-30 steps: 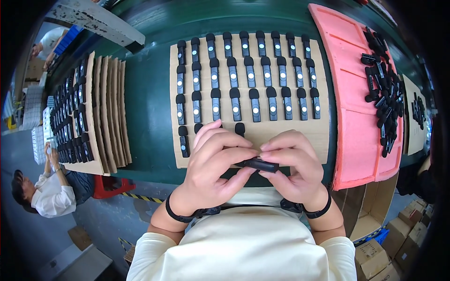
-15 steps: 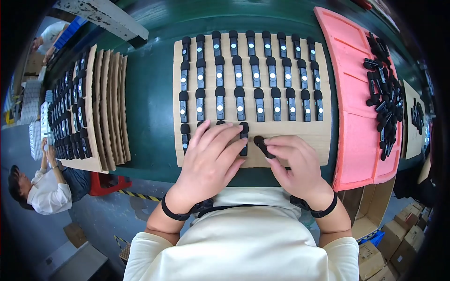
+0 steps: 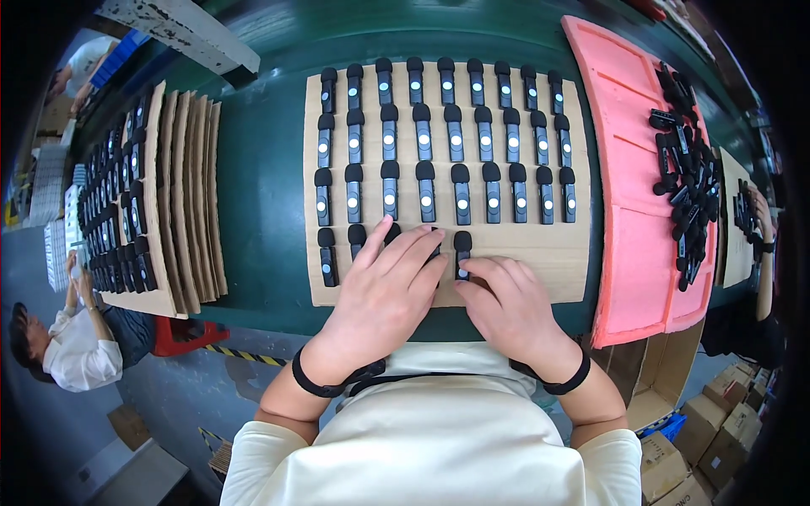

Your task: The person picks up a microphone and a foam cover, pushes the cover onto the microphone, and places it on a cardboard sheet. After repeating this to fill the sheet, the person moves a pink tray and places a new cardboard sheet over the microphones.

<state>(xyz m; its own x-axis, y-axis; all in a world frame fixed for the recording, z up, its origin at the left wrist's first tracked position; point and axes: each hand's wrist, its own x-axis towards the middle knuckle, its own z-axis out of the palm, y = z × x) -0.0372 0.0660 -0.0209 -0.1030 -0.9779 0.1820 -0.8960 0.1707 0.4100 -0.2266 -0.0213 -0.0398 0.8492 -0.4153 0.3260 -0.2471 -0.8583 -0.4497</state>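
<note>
A cardboard sheet (image 3: 540,261) lies in front of me, carrying rows of small black microphones (image 3: 423,143) with foam caps and round pale dots. In the nearest row, my left hand (image 3: 384,282) rests over several microphones with its fingers stretched and apart, partly hiding them. My right hand (image 3: 510,304) pinches the lower part of one microphone (image 3: 462,243) at the right end of that row. This microphone stands foam cap away from me, roughly parallel to its neighbours. Its lower end is covered by my fingers.
On the right, a pink foam tray (image 3: 629,244) holds a heap of loose microphones (image 3: 688,185). Beyond it, another person's hand (image 3: 762,215) reaches to a second cardboard sheet (image 3: 732,240). Filled cardboard sheets (image 3: 181,202) lean in a stack at left; a metal post (image 3: 181,34) stands behind.
The microphone in my right hand has turned from a slant to straight and moved left, into the nearest row. My left hand stays over that row. A person's hand has appeared at far right.
</note>
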